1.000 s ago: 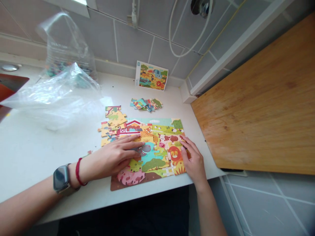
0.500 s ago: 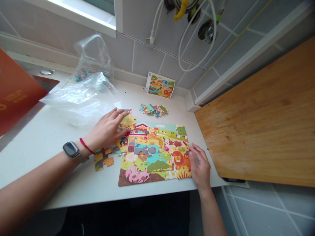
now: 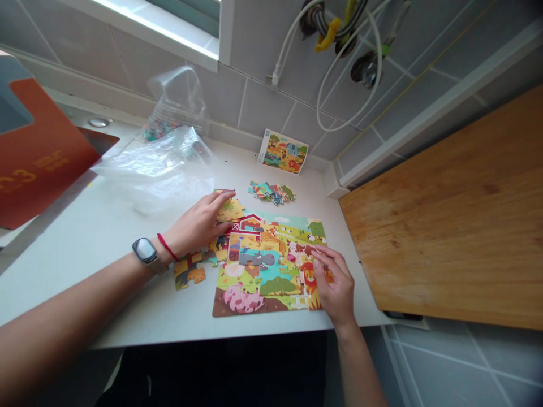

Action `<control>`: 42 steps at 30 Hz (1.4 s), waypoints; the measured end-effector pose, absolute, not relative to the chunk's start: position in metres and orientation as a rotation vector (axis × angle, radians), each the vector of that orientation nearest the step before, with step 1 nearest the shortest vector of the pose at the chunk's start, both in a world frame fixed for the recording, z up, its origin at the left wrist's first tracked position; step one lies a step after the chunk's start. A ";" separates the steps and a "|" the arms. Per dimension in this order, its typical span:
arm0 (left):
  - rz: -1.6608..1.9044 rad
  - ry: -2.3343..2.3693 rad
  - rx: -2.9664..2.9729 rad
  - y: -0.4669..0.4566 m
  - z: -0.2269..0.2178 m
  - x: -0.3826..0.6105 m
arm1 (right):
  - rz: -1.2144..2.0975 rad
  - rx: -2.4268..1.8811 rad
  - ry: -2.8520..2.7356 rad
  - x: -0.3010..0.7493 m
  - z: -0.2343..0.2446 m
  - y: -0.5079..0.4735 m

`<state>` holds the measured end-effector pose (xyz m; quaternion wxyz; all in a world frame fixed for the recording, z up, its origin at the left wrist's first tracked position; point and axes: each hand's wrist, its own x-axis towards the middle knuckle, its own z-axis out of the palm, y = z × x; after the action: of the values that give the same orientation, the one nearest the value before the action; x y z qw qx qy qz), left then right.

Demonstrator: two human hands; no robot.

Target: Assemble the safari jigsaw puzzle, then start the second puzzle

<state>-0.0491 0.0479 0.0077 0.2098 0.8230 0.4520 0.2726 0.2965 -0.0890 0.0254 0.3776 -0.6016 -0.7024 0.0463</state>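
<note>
A farm-scene jigsaw puzzle (image 3: 241, 299) lies flat on the white countertop, with jungle-animal pieces such as a hippo piece (image 3: 265, 260) laid on top of it. My left hand (image 3: 201, 226) rests over loose yellow puzzle pieces (image 3: 230, 210) at the puzzle's upper left, fingers stretched and thumb apart. Part of those pieces is hidden under it. Over the puzzle's right edge, my right hand (image 3: 338, 285) is open, its fingers extended above the lion pieces (image 3: 309, 273) and partly covering them. A loose giraffe-patterned piece (image 3: 195, 275) lies near my left wrist.
Behind the puzzle is a small pile of puzzle pieces (image 3: 271, 192), with a picture card (image 3: 283, 151) leaning against the wall. Clear plastic bags (image 3: 161, 161) and an orange box (image 3: 46, 141) stand to the left. A wooden board (image 3: 449, 220) borders the right side.
My right hand has moved left from beside the puzzle's edge to over the lion pieces. My left hand stays at the loose pieces. The camera view has shifted slightly.
</note>
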 end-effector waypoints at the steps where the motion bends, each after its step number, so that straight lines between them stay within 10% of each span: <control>1: 0.770 1.257 2.283 0.048 0.007 -0.049 | 0.100 -1.518 -1.802 0.293 0.023 -0.090; 42: 1.279 0.612 2.390 -0.009 0.018 -0.008 | -0.127 -1.356 -1.810 0.275 0.009 -0.106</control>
<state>-0.0083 -0.0085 0.0180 0.1804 0.8460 0.2167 0.4526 0.2749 -0.1061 0.0093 0.4243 -0.5423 -0.7234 -0.0507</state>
